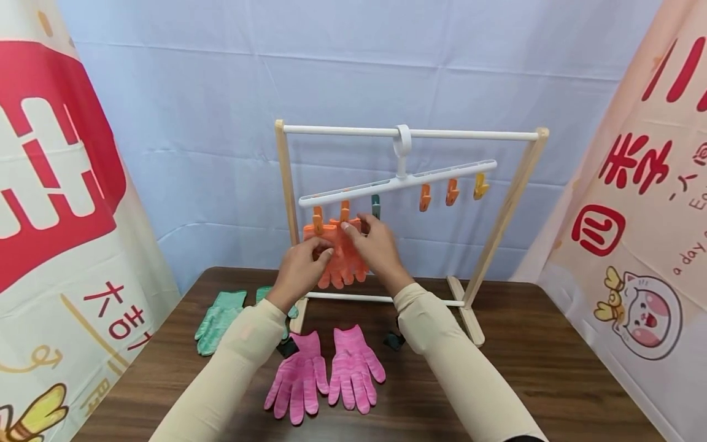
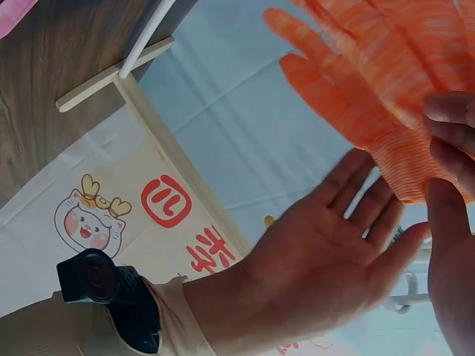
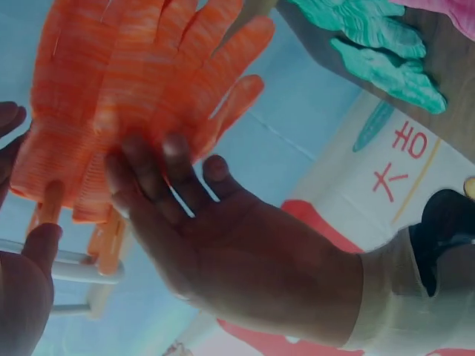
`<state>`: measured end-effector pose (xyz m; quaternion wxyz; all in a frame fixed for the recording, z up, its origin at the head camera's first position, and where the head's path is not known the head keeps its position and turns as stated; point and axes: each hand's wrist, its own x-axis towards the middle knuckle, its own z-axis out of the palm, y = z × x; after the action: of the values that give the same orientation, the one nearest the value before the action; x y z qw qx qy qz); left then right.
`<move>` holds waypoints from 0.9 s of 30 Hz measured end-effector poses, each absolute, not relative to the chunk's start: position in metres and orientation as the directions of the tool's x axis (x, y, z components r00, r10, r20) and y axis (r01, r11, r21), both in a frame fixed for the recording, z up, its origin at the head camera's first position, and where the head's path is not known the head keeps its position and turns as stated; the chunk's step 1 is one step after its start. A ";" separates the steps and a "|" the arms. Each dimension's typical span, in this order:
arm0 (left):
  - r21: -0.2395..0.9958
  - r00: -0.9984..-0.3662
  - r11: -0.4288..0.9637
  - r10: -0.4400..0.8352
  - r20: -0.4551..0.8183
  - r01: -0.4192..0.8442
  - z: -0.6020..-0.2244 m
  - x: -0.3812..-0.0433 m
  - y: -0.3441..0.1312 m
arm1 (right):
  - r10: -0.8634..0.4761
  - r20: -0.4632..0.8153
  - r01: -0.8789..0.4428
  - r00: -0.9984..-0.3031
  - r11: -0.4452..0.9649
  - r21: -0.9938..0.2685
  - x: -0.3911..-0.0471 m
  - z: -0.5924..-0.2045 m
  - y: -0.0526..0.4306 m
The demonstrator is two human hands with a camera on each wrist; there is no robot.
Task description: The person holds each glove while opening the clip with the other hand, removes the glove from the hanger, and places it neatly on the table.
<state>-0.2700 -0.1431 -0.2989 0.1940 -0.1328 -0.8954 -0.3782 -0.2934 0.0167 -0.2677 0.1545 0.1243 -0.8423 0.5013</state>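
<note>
Two orange knitted gloves (image 1: 343, 255) hang overlapping, fingers down, under the left half of a white hanger (image 1: 353, 189). Orange clips (image 1: 317, 220) are at their cuffs. My left hand (image 1: 301, 267) is at the gloves' lower left, its loosely bent fingers touching the fabric; whether the thumb presses on it is hard to tell. My right hand (image 1: 378, 245) is at the right-hand cuff, its thumb against the second orange clip (image 3: 50, 200). Its other fingers reach partly behind the cuff, spread in the left wrist view.
The hanger tilts, left end low, on a wood-and-white rack (image 1: 464, 134). A dark green clip (image 1: 376, 207), two orange clips (image 1: 424, 197) and a yellow clip (image 1: 480, 186) hang along it. Pink gloves (image 1: 356, 368) and green gloves (image 1: 221, 322) lie on the wooden table (image 1: 530, 368).
</note>
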 end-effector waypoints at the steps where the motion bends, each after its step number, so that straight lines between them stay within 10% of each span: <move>1: 0.623 -0.888 0.678 0.097 0.449 0.389 -0.298 -0.270 -0.142 | -0.052 0.396 -0.373 -0.917 0.464 -0.803 -0.293 -0.267 0.015; 27: 0.590 -0.886 0.717 0.087 0.455 0.373 -0.293 -0.272 -0.128 | -0.044 0.477 -0.446 -0.878 0.435 -0.782 -0.298 -0.254 -0.007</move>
<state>-0.2722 -0.1282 -0.2925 0.2020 -0.1270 -0.9041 -0.3544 -0.2980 -0.0072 -0.2535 0.1972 0.1487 -0.8237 0.5104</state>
